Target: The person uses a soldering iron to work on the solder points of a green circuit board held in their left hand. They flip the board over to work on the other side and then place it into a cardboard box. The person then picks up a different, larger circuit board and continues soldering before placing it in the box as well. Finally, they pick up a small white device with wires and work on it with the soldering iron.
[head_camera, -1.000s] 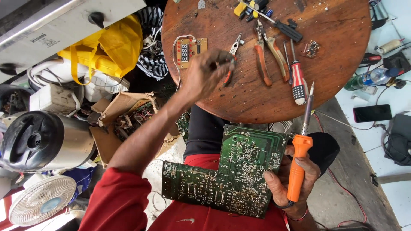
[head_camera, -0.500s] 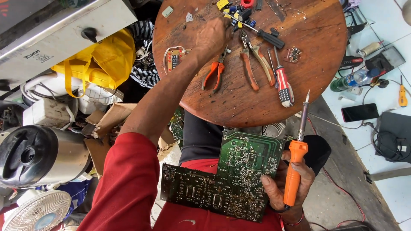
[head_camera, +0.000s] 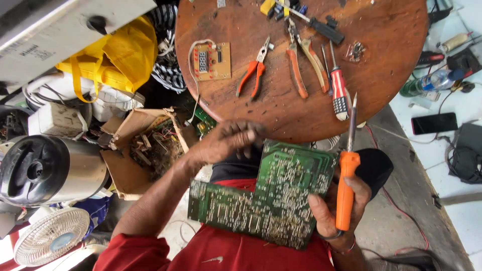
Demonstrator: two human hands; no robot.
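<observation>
left hand (head_camera: pixel 228 140) sits above the top-left edge of the green circuit board (head_camera: pixel 266 195), fingers curled in loosely, blurred; can't tell if it's pinching anything, no clear contact w/ the board. board lies solder side up across the lap, on the red shirt (head_camera: pixel 236 256), just below the rim of the round wooden table (head_camera: pixel 381 65). right hand (head_camera: pixel 339 206) grips the board's right edge w/ thumb on top, and is also closed on the orange handle of a soldering iron (head_camera: pixel 347 180), tip pointing up toward the table. on the table, l to r: small display board w/ white wire (head_camera: pixel 212 60), orange pliers (head_camera: pixel 255 73), brown-handled pliers (head_camera: pixel 304 57), red-handled screwdriver (head_camera: pixel 339 88). far left on the floor: steel pot (head_camera: pixel 47 170), small white fan (head_camera: pixel 50 236).
</observation>
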